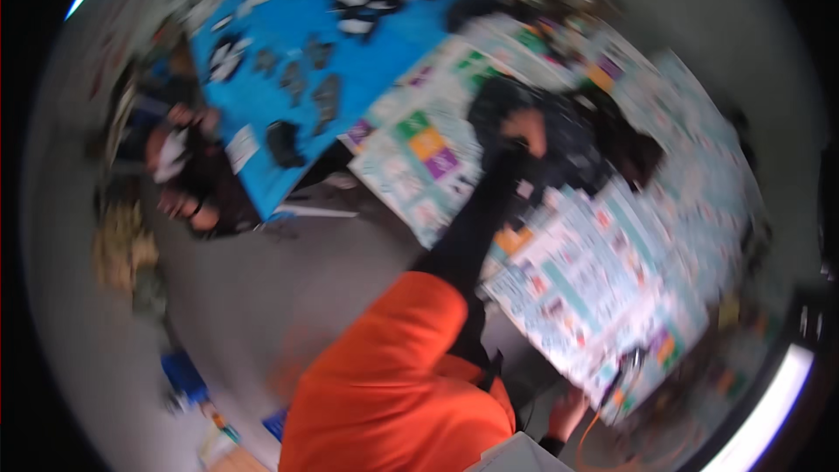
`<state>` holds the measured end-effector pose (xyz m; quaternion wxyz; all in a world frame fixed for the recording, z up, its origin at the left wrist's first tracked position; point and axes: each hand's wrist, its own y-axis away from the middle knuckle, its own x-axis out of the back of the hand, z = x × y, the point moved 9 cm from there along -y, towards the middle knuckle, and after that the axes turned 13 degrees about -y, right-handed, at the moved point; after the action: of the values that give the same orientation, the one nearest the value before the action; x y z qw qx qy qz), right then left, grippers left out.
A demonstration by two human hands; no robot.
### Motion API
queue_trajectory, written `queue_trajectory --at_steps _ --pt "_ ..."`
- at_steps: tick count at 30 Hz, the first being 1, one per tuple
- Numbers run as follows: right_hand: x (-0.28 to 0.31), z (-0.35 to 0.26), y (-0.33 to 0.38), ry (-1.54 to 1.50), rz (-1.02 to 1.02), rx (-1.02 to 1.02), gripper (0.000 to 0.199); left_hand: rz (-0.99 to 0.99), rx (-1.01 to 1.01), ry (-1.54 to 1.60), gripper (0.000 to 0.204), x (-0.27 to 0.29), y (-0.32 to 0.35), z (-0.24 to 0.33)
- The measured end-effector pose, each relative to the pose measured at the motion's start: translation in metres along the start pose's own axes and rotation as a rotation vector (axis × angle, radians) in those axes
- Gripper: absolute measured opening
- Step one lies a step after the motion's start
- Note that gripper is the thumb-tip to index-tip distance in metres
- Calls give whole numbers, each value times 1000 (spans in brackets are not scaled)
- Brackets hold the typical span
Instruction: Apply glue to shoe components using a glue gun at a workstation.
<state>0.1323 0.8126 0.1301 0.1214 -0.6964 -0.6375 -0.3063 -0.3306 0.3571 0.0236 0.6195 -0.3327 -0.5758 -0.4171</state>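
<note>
- Left hand (526, 129) is on the dark bundle (577, 144) atop the paper-covered bench (559, 306), probably steadying it; can't tell grip, blurry
- Right hand (570, 411) is by the bench edge, can't tell if closed
- Grey pieces (327, 101) spaced out, maybe for sorting

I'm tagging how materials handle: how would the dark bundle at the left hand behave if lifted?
The dark bundle would probably sag, given its crumpled, uneven outline. It seems unlikely to roll, lying spread across the printed sheets. Blur leaves its weight unclear.

passable: over printed sheets (581, 275) | blocking: black bundle (572, 137), orange cord (587, 433) (near edge)
</note>
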Motion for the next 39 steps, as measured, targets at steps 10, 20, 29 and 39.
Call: queue_trajectory --at_steps 10,20,29,39 --pt "32 19 -67 441 -59 100 27 383 -218 79 18 70 75 33" --pt "36 11 -108 414 29 378 35 238 -60 134 25 46 110 49" --pt "62 38 -109 308 -49 257 32 170 -122 737 45 83 210 38" --pt "43 -65 -93 19 -155 424 29 369 -714 -31 58 69 385 81"
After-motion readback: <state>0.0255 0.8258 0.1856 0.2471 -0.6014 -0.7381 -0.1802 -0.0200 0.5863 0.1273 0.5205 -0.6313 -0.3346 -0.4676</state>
